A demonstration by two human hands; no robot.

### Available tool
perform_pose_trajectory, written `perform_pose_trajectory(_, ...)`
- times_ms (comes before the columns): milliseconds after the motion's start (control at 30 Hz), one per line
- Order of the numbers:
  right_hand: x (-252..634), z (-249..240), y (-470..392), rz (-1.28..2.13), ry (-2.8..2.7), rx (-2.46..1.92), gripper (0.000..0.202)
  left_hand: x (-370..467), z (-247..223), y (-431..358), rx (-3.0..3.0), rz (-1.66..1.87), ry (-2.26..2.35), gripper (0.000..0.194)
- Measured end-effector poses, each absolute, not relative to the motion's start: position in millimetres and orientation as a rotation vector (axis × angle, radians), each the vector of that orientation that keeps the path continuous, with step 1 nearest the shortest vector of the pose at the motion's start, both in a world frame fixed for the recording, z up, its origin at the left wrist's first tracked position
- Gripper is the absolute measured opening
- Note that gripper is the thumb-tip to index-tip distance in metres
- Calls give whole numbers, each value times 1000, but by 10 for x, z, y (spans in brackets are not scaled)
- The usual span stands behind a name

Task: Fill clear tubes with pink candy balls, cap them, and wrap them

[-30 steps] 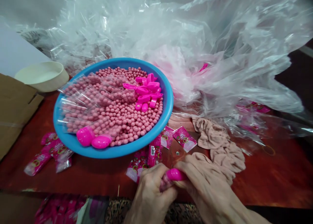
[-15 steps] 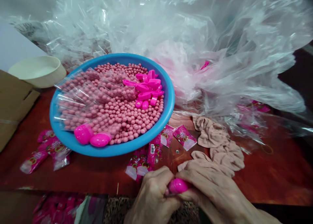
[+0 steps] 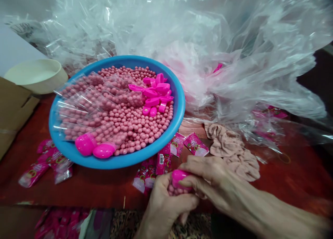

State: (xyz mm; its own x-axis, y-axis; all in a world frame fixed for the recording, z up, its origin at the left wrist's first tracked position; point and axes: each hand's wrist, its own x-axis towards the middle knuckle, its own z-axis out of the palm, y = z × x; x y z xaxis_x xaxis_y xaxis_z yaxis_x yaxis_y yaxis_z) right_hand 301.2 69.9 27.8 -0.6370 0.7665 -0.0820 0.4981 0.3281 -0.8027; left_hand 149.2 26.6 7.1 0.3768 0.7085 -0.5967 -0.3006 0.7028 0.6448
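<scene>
In the head view, my left hand (image 3: 168,206) is closed around a bundle of small pink balls (image 3: 174,190), whose clear wrapping is mostly hidden by my fingers. Above it, the fingers and thumb of my right hand (image 3: 210,176) grip a bright pink plastic cap (image 3: 180,178), which sits against the balls. Just beyond is a blue basin (image 3: 182,119) with loose pink balls (image 3: 140,128), clear bags of balls (image 3: 78,103) and a heap of pink plastic pieces (image 3: 158,93). Two pink caps (image 3: 95,147) lie at its near left side.
Pink printed packets (image 3: 195,144) lie right of the basin, others (image 3: 39,166) at its left. A crumpled beige cloth (image 3: 234,152) rests beside my right hand. Clear plastic bags (image 3: 197,34) fill the back. A cream bowl (image 3: 39,75) and a cardboard box (image 3: 13,114) stand at left.
The held bundle has tilted upright and risen slightly to the left, showing its pink balls. My right hand has shifted up, its fingers now over the pink cap.
</scene>
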Motion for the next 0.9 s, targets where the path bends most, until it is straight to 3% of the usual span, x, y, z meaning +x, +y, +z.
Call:
perform_pose_trajectory(400,2993,369,951,1973,-1781,-1256,31,1503,93,219,229,761,991,23)
perform_pose_trajectory(567,2904,436,878,1743,-1880,-1362,21,1544,126,228,326,725,1074,18)
perform_pose_trajectory(733,2874,467,791,1419,-2027,-1386,13,1532,5,241,554,673,1148,25)
perform_pose_trajectory(900,2861,451,773,1417,-2056,-1277,17,1459,-2,245,634,660,1137,24)
